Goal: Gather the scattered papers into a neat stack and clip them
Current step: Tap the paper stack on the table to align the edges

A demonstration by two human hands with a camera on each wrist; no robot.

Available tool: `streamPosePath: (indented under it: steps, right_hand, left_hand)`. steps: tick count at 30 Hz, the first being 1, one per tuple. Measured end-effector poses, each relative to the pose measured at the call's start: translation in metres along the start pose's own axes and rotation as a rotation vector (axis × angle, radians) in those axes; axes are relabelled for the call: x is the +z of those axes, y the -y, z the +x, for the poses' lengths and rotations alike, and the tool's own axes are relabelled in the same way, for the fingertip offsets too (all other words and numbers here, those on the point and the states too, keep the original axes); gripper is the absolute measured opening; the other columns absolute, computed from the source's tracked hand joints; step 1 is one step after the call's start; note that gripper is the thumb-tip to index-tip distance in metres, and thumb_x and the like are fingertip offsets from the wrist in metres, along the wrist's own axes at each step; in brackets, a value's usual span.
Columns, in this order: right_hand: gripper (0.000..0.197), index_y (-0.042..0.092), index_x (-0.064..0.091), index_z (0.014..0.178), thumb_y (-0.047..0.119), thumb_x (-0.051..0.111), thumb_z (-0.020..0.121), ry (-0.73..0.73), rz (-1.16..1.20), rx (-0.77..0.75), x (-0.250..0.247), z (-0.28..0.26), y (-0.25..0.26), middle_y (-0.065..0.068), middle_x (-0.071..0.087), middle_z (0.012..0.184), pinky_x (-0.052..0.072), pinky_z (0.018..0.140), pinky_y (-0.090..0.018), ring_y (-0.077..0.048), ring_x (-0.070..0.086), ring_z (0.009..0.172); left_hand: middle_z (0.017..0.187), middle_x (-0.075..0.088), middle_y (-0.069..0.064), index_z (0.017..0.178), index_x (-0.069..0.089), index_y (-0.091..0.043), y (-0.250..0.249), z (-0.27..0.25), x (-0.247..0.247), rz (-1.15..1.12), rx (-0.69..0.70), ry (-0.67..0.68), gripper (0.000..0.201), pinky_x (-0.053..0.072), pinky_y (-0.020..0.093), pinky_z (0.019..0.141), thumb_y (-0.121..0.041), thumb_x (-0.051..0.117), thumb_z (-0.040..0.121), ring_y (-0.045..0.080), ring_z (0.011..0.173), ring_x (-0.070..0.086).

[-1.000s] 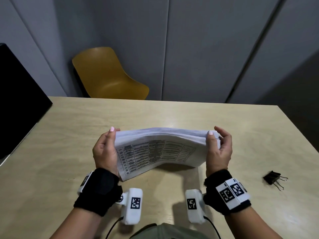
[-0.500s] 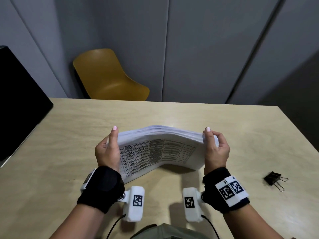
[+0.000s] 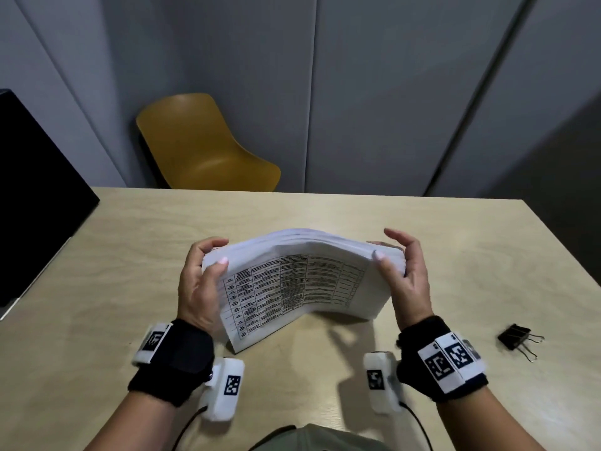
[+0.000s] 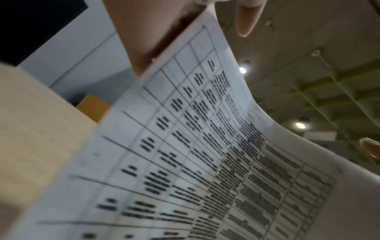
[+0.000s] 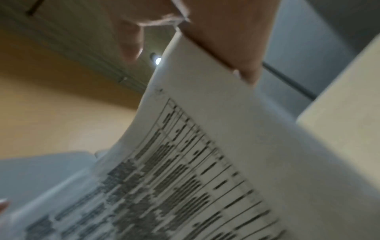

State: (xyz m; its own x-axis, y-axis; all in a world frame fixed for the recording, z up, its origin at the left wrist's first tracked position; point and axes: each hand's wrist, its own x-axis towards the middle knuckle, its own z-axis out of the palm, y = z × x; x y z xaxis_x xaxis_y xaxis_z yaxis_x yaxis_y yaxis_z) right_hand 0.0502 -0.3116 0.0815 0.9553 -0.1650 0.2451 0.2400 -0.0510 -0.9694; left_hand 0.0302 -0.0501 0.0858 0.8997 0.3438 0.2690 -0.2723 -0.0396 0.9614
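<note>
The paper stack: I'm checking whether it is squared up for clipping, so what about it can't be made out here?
- Far face of the paper stack: hidden in the head view by the stack itself.
- Printed table text: too small in the head view, blurred in both wrist views.
- Side edges: covered by the left hand and right hand.
- Stack's lower part: cut off in both wrist views.
- Binder clip: too small to judge its opening.

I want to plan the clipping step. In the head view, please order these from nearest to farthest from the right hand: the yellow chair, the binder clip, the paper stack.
1. Paper stack: held in the right hand.
2. Binder clip: on the table, to its right.
3. Yellow chair: behind the table, far left.
</note>
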Motion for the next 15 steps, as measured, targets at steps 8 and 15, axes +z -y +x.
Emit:
streamPosePath:
  steps: [8,15]
  right_hand:
    - [0.051,0.047,0.072,0.084,-0.004,0.063,0.08,0.156,-0.156,-0.204,-0.03,0.013,-0.009,0.03,0.071,0.082,0.046,0.072,-0.006,0.009,0.064,0.077]
    - [0.061,0.024,0.055,0.122,-0.011,0.069,0.073,-0.037,-0.036,-0.114,-0.017,0.007,-0.018,0.016,0.066,0.07,0.047,0.069,-0.007,0.005,0.059,0.065]
  left_hand:
    - [0.08,0.067,-0.033,0.079,0.067,-0.044,0.017,0.006,-0.031,0.35,0.194,0.022,0.039,0.046,0.003,0.067,-0.005,0.068,0.077,-0.01,0.072,0.063]
    - [0.076,0.068,-0.024,0.088,0.063,-0.027,0.018,0.006,-0.021,0.323,0.162,-0.127,0.032,0.05,0.008,0.066,-0.002,0.074,0.07,-0.009,0.067,0.061]
